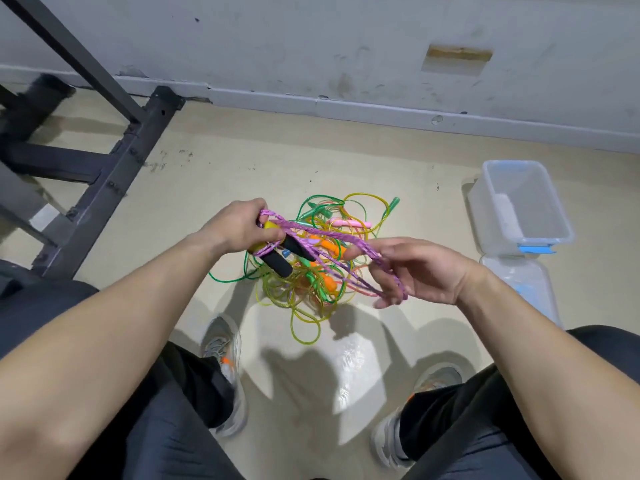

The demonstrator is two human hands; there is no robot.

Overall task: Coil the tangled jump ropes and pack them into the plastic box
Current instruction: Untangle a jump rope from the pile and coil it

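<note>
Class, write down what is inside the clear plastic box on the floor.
No rope is inside the plastic box: through its open top only a whitish patch on the bottom shows, unidentifiable. Nothing covers the interior. The tangled ropes lie outside, on the floor.

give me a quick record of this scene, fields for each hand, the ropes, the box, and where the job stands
left hand: grips the black handles and loops of the purple rope
right hand: purple rope loops hang over its fingers
pile: other ropes tangled on the floor
box: on the floor to the right, open, no rope in it
lid: off, beside the box
progress: purple rope in hand, none packed
</note>
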